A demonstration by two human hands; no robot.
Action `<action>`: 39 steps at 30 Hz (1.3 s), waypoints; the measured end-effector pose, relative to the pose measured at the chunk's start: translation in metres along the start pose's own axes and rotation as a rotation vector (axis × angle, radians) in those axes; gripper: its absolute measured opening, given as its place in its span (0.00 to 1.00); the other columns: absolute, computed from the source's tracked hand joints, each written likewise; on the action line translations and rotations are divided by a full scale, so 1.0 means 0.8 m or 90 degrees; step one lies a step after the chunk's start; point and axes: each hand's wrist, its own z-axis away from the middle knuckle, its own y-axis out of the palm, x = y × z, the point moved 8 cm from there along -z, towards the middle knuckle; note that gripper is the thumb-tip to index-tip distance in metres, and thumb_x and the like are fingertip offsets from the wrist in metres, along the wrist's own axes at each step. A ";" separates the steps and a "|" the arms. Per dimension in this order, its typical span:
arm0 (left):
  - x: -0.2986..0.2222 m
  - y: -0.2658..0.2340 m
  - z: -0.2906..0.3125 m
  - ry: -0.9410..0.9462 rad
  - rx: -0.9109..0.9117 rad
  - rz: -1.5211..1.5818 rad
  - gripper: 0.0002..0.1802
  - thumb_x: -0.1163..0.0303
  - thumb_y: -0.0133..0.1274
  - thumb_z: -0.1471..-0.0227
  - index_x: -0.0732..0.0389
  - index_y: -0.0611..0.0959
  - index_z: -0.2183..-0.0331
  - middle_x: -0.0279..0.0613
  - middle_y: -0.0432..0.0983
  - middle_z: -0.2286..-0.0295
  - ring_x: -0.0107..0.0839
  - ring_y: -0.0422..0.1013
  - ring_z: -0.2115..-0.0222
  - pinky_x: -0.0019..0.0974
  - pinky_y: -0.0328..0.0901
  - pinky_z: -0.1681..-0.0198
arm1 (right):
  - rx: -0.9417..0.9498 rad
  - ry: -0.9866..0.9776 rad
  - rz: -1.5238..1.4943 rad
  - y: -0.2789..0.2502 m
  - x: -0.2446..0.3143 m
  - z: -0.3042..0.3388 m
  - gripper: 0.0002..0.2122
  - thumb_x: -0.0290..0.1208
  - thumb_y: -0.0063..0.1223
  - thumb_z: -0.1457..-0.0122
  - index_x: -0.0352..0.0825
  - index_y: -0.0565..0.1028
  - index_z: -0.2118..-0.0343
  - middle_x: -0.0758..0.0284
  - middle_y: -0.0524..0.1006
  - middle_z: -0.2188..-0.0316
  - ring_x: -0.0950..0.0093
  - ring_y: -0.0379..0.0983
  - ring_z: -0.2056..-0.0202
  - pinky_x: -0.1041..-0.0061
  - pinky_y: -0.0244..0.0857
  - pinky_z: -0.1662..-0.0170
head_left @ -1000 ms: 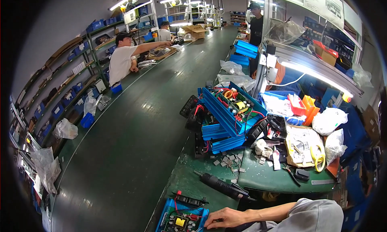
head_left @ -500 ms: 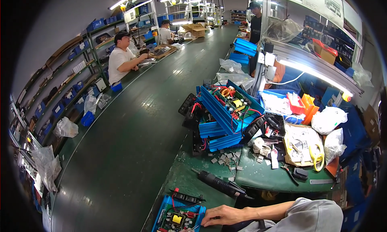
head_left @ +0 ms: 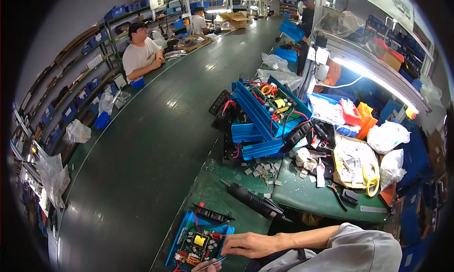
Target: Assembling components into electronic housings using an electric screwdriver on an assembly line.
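Note:
At the lower edge lies a blue metal housing point(head_left: 176, 243) with a circuit board point(head_left: 190, 246) inside, bearing a yellow-wrapped transformer point(head_left: 199, 241). My right hand point(head_left: 250, 245) rests at the housing's right side, fingers bent down and closed; what they pinch is hidden. Only some fingers of my left hand point(head_left: 208, 266) show, below the board, closed on a thin silver strip-like piece point(head_left: 218, 261) that reaches toward my right fingertips. A black end panel point(head_left: 213, 215) with a red wire sits at the housing's far end. Beyond it lies a black power screwdriver point(head_left: 253, 201).
Blue housings with boards point(head_left: 257, 116) are stacked crookedly ahead. Small grey metal pieces point(head_left: 265, 172) lie scattered before them. On the right are pliers point(head_left: 338, 198), a ruler point(head_left: 373, 209), a shallow carton point(head_left: 352, 177) and a yellow tape ring point(head_left: 371, 180). Other people stand along the long green belt point(head_left: 142, 191).
The view has shifted, and more of the near housing shows. Fingers of my left hand have come further into sight. A distant person at the right now has a blue piece tilted up.

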 end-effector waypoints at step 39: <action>0.007 -0.006 0.006 0.249 -0.130 -0.301 0.11 0.69 0.54 0.37 0.68 0.81 0.65 0.48 0.81 0.69 0.38 0.79 0.70 0.36 0.73 0.66 | -0.167 0.054 0.068 -0.029 -0.018 0.013 0.11 0.27 0.54 0.36 0.31 0.74 0.52 0.59 0.76 0.60 0.62 0.76 0.57 0.69 0.71 0.56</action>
